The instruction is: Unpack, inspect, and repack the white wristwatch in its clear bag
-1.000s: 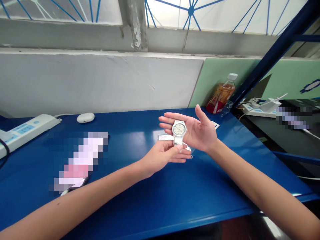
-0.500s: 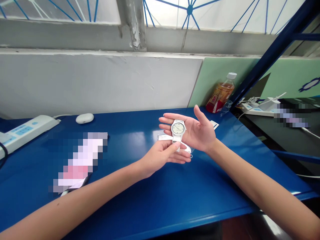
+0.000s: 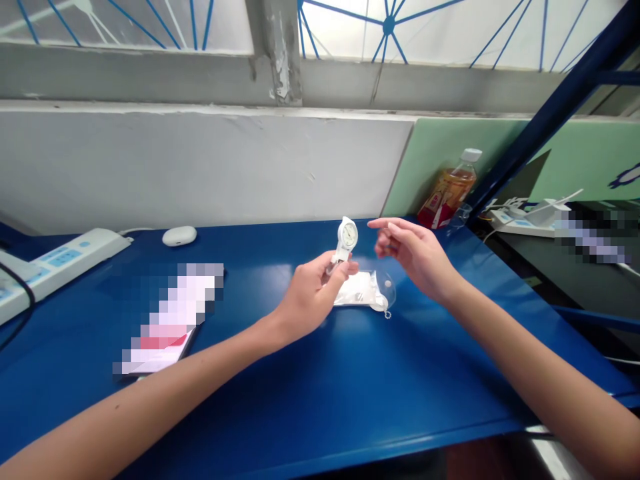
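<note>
A white wristwatch (image 3: 349,235) with a round pale dial stands raised above the table, its strap pinched in my left hand (image 3: 314,288). To its right, my right hand (image 3: 413,253) hovers apart from the watch, index finger pointing at it and the other fingers loosely curled, nothing in them. Below the watch lies a clear pouch (image 3: 357,289) with white contents and a small chain at its right corner. My left fingers partly cover the strap and the pouch's left end.
On the blue table (image 3: 300,400) a phone with a blurred screen (image 3: 175,320) lies to the left. Behind it are a white earbud case (image 3: 179,236) and a power strip (image 3: 65,263). A drink bottle (image 3: 447,190) leans at the back right by a blue post (image 3: 530,127).
My left hand has lifted the watch and turned it upright, facing right. My right hand has come away from beneath it, turning from palm-up to pointing. The pouch is now more exposed.
</note>
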Demonstrator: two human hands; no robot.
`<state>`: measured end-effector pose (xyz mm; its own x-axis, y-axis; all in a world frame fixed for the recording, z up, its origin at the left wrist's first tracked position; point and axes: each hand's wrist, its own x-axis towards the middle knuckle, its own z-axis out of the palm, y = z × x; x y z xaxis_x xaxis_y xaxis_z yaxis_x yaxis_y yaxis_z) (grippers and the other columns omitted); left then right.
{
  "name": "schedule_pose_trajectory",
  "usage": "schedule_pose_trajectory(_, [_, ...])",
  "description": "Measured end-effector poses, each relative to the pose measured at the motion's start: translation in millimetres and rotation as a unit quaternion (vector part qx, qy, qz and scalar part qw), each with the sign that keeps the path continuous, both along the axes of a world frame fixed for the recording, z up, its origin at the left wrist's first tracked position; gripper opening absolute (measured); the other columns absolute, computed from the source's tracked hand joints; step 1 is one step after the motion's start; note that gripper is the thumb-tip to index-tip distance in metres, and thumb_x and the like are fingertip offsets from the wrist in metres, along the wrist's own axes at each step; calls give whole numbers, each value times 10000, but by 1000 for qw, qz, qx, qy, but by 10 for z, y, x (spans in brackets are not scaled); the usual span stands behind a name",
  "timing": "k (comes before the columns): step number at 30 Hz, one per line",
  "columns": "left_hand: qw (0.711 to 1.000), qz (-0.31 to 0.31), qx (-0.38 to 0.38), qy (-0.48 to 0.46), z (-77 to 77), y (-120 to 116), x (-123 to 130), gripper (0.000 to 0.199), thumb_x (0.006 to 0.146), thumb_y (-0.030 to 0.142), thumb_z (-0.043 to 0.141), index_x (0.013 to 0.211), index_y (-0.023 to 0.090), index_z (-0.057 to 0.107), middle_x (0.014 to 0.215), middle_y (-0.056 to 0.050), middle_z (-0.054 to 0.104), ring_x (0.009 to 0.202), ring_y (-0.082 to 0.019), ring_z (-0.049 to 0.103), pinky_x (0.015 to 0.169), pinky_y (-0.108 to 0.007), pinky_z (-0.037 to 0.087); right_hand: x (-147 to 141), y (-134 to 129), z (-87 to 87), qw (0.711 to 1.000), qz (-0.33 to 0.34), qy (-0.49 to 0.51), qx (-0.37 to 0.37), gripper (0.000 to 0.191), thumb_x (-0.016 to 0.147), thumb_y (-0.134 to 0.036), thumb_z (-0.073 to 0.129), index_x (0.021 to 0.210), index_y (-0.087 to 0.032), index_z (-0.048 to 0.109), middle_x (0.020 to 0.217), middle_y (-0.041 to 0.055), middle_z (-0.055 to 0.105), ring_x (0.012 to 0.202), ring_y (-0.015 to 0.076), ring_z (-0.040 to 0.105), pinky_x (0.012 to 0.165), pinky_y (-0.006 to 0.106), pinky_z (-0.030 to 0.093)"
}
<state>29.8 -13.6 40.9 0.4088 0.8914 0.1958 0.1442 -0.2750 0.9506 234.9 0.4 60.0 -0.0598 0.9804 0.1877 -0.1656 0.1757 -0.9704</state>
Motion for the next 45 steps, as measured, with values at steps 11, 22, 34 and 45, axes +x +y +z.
schedule_pose_trajectory(11, [898,-56,354,255,-238,113,-112,392,1021,188,350,1361,99,523,1403,-185,561,1324,-282,524,1085,-455,452,126,-274,-278,982,62,-181,-5,351,912,-477,597,1075,-192,721,692,20,684,533,140,572,527,288,482])
schedule_pose_trajectory(22, [876,-92,358,309,-287,172,-105,651,938,416,586,1454,68,397,1480,-241,451,1421,-362,367,1140,-531,339,307,-264,-254,954,-68,-280,84,177,845,-339,657,891,-201,760,756,42,727,568,158,583,522,296,461])
schedule_pose_trajectory(34, [900,-108,281,316,-352,206,-152,500,977,342,513,1433,166,408,1387,-178,502,1283,-323,481,1042,-495,439,526,-116,-290,911,-133,-386,48,155,749,-179,518,726,-196,671,619,4,614,515,139,478,486,276,356])
schedule_pose_trajectory(45, [901,-95,297,301,-369,195,-160,457,991,324,459,1416,156,439,1355,-181,503,1246,-328,491,1028,-511,446,401,-156,-409,873,-32,-478,95,238,920,-375,545,1062,-205,631,598,-29,531,522,150,492,519,278,362])
